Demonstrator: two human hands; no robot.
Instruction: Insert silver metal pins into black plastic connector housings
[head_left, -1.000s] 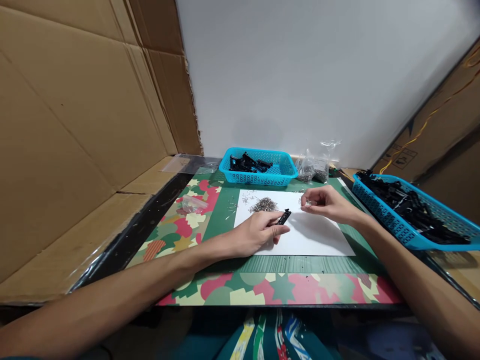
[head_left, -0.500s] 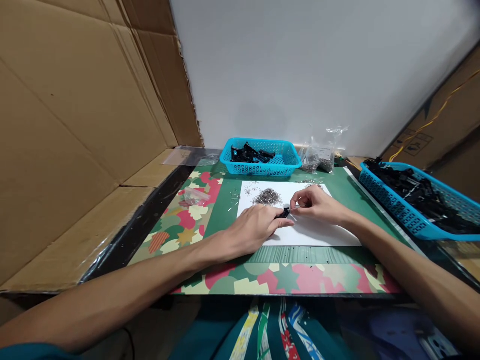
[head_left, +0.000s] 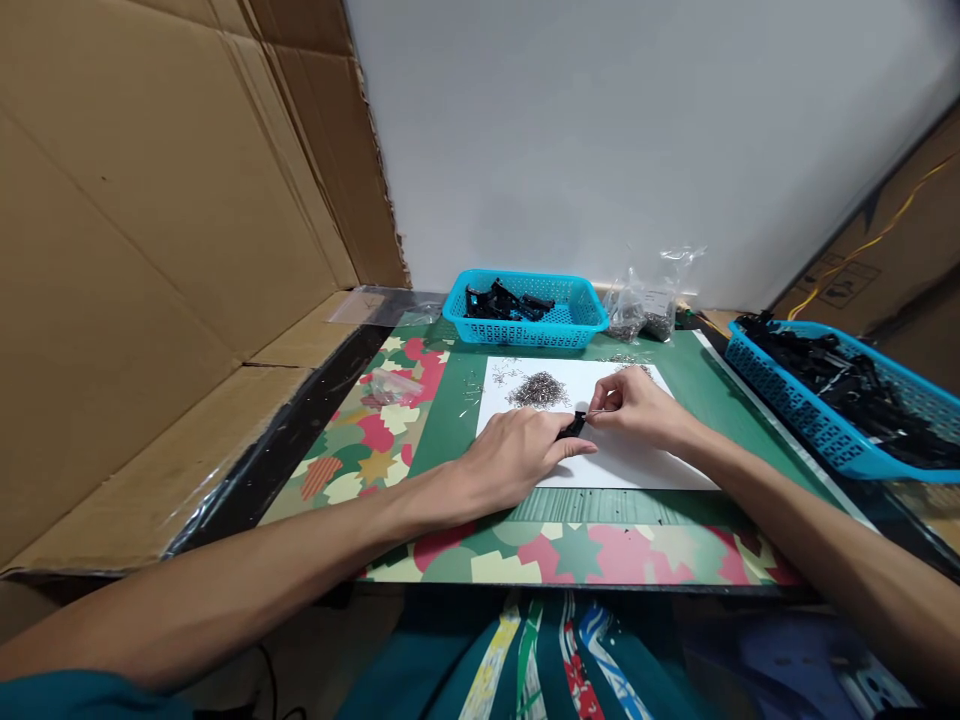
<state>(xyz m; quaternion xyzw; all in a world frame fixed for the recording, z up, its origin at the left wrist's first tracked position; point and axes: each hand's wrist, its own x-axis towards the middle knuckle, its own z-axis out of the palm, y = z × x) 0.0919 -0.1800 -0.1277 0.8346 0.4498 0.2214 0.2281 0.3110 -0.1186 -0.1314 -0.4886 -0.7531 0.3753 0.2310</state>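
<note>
Over the white sheet (head_left: 630, 470), my left hand (head_left: 519, 455) grips a small black part (head_left: 574, 427) between thumb and fingers. My right hand (head_left: 634, 408) is closed in a pinch at the right end of that part, on a thin metal piece (head_left: 594, 413) too small to make out fully. A pile of small metal pieces (head_left: 540, 390) lies on the sheet just behind my left hand. A second small heap (head_left: 630, 362) is partly hidden behind my right hand.
A blue basket (head_left: 525, 333) with black parts stands at the back. Another blue basket (head_left: 817, 420), fuller, is at the right. Clear bags (head_left: 649, 312) of metal pieces stand behind. A small plastic bag (head_left: 394, 386) lies left; cardboard (head_left: 150, 250) walls the left side.
The whole view has shifted slightly. The black part now shows a little more between my hands, and both hands remain at it in nearly the same pose.
</note>
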